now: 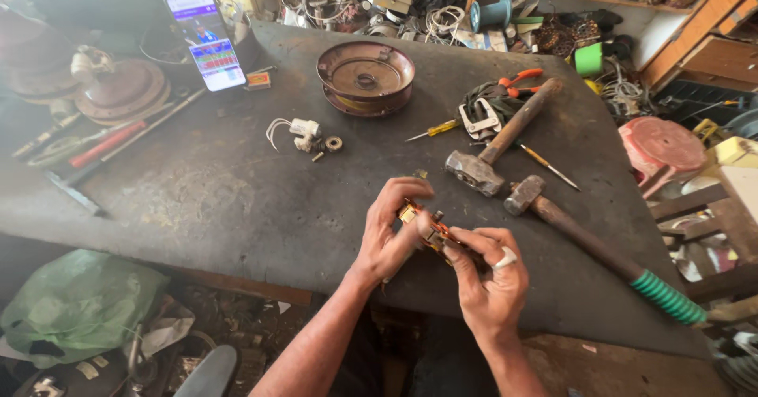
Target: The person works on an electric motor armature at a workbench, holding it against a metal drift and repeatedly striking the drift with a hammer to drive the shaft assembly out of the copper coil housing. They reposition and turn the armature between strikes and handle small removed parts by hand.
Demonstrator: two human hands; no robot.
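- At the far left we see a green plastic bag [79, 302] below the edge of the dark workbench [237, 200].
- On the bench's left part lie a red-handled tool [106, 144] and, propped up behind it, a phone [205, 40] with a lit screen.
- Nearer the middle we find a small white part with wires [300, 131], and behind it a round brown metal dish [365, 76].
- Our left hand [388, 235] grips one end of a small copper-coloured part [426, 225], fingers curled over it, just above the bench's front edge.
- Our right hand [489, 275], with a pale ring, pinches the other end of the same part.
- Just beyond the hands lie two hammers: one with a wooden handle [501, 140], one with a green grip [600, 247].
- At the far right stands a pink stool [663, 148].
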